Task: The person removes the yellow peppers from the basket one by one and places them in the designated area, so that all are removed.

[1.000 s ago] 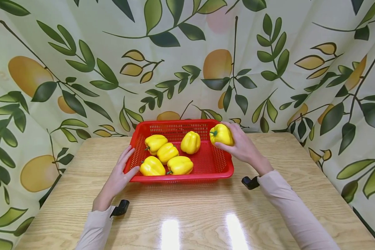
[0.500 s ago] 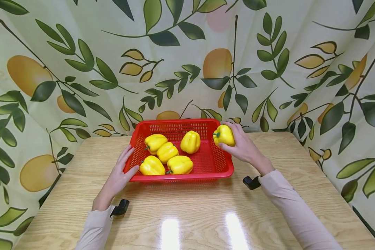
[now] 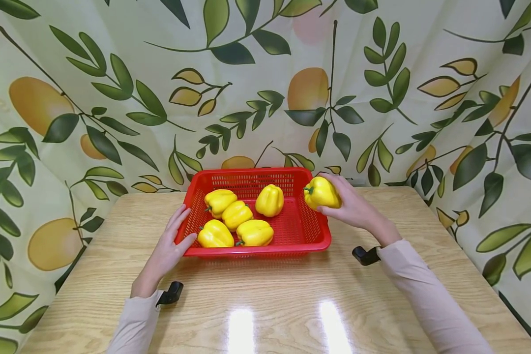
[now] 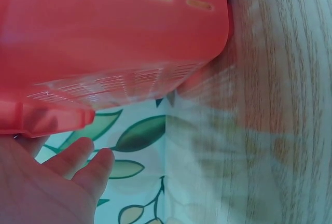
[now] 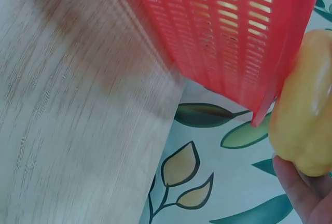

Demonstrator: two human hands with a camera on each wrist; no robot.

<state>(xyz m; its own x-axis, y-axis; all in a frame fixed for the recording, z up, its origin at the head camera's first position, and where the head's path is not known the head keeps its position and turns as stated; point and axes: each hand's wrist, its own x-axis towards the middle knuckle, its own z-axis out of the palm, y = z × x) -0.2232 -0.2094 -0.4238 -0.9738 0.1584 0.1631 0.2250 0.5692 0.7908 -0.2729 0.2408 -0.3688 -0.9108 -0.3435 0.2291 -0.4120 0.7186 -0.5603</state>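
Note:
In the head view my right hand (image 3: 351,204) grips a yellow bell pepper (image 3: 323,191) by its right side, green stem pointing left. It is up at the right rim of a red plastic basket (image 3: 265,250), overlapping that rim. The right wrist view has the same pepper (image 5: 306,110) beside the basket's outer wall, fingertips under its lower end. My left hand (image 3: 165,253) rests at the basket's left rim, fingers extended along the outside and thumb at the front corner. Inside lie several more yellow bell peppers (image 3: 236,216), mostly toward the left; one pepper (image 3: 270,200) sits near the middle.
The basket stands on a light wood table (image 3: 265,290), close to its back edge. A curtain (image 3: 256,113) printed with leaves and fruit hangs behind and at both sides. Each wrist wears a black camera mount, like the left one (image 3: 171,293).
My right hand has shifted rightward with the bell pepper, from over the basket's right end toward its right rim. The left hand and the other peppers have stayed put.

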